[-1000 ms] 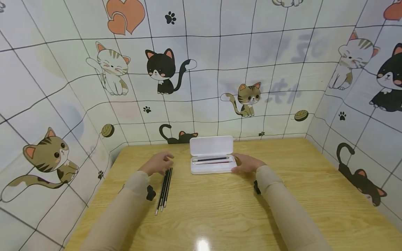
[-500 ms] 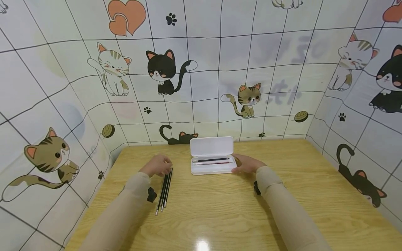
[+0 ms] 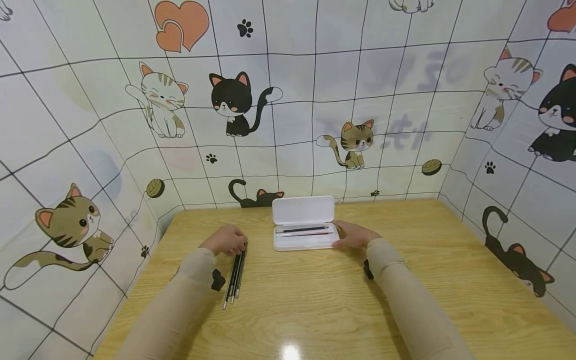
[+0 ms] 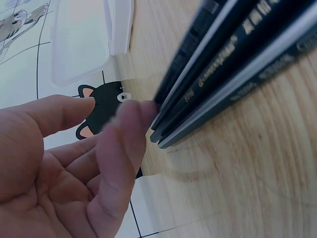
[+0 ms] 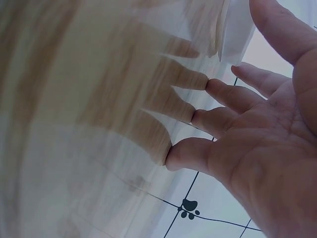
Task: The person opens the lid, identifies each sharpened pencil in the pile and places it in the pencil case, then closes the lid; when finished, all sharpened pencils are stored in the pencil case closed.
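Several dark pencils (image 3: 236, 280) lie side by side on the table, left of a white pencil case (image 3: 306, 243) whose lid is up. My left hand (image 3: 226, 240) is over their far ends. In the left wrist view its bent fingertips (image 4: 146, 111) meet the ends of the pencils (image 4: 218, 74), while the thumb stands apart from them. Inside the case are a dark pencil (image 3: 302, 229) and a thin reddish stick (image 3: 306, 233). My right hand (image 3: 355, 234) stays at the case's right end, thumb and forefinger at its corners; in the right wrist view its straight fingers (image 5: 233, 96) touch the tabletop.
The wooden table (image 3: 288, 300) meets a cloth wall (image 3: 292, 110) printed with cats right behind the case. More of this cloth rises at the left and right sides. A black wrist device (image 3: 218, 280) hangs under the left sleeve, close to the pencils.
My left hand has come down a little onto the pencils' far ends, its fingers drawing closer together. The right hand and the case have stayed where they were.
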A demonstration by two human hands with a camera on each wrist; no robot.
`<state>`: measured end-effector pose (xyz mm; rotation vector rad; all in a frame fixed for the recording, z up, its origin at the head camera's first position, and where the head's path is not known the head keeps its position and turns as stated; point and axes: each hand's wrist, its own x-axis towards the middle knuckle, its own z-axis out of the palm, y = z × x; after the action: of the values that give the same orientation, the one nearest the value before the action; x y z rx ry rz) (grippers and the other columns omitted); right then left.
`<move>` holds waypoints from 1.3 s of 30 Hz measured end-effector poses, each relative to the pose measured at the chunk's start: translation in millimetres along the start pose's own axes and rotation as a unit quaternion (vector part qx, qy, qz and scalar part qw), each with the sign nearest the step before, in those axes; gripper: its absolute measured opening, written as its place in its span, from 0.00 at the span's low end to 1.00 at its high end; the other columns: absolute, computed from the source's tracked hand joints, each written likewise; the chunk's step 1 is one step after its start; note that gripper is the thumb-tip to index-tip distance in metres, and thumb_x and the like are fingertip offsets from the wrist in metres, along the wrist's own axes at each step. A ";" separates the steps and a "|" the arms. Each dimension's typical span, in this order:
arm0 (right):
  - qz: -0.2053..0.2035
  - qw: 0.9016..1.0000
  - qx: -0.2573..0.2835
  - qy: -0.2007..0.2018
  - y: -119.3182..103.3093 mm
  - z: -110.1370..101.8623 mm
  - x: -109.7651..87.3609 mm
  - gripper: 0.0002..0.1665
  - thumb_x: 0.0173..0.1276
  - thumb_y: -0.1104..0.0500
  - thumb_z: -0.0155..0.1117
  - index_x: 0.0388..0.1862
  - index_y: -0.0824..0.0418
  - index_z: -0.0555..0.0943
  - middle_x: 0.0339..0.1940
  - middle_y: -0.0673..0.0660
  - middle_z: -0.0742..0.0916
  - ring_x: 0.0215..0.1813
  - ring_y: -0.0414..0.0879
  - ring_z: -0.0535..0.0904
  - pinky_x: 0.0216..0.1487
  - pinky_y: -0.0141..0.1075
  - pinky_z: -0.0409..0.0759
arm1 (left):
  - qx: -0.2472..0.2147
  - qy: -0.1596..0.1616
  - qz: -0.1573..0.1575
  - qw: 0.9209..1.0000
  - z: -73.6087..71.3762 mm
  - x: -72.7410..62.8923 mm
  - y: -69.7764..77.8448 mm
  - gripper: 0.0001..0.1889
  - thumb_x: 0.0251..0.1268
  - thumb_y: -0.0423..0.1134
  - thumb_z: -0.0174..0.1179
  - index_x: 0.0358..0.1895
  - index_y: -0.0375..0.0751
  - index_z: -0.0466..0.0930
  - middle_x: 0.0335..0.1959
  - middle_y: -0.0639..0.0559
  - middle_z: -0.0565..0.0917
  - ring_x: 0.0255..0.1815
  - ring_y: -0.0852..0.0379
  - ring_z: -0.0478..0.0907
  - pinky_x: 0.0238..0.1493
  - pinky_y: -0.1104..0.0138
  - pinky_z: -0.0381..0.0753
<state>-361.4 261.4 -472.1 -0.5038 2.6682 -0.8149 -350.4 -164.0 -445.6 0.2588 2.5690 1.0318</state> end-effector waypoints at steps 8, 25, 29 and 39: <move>0.001 1.000 -0.008 0.000 -1.1 -0.5 -0.5 0.48 0.70 0.50 0.70 0.81 0.63 0.58 0.79 0.69 0.64 0.79 0.67 0.56 0.76 0.61 0.54 | 0.009 0.000 -0.002 1.000 2.8 3.8 1.1 0.17 0.78 0.40 0.55 0.55 0.29 0.83 0.38 0.47 0.87 0.35 0.54 0.84 0.35 0.62 0.86; -0.003 1.000 -0.010 0.001 0.6 0.0 -0.2 0.48 0.70 0.50 0.70 0.81 0.64 0.58 0.78 0.70 0.64 0.79 0.67 0.56 0.76 0.61 0.54 | 0.019 -0.051 0.019 0.998 25.9 6.7 14.7 0.20 0.75 0.34 0.57 0.63 0.25 0.75 0.30 0.47 0.84 0.26 0.57 0.77 0.31 0.64 0.85; -0.008 1.000 -0.010 0.002 0.2 0.9 -0.5 0.48 0.71 0.51 0.70 0.80 0.64 0.58 0.78 0.70 0.65 0.78 0.68 0.57 0.76 0.61 0.55 | 0.032 -0.072 0.000 0.997 32.4 -0.3 16.4 0.25 0.72 0.32 0.59 0.68 0.27 0.71 0.20 0.51 0.75 0.19 0.58 0.68 0.25 0.67 0.78; -0.003 1.000 -0.019 0.003 -2.3 0.3 -3.1 0.48 0.71 0.50 0.69 0.81 0.65 0.57 0.78 0.71 0.63 0.78 0.69 0.56 0.76 0.62 0.54 | 0.145 -0.020 0.018 0.989 49.7 -15.6 30.7 0.29 0.60 0.32 0.69 0.65 0.28 0.73 0.55 0.38 0.80 0.28 0.55 0.81 0.28 0.63 0.85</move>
<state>-358.0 260.8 -470.4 -0.5196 2.6925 -0.7704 -315.5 -115.4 -453.4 0.3974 2.6812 0.6541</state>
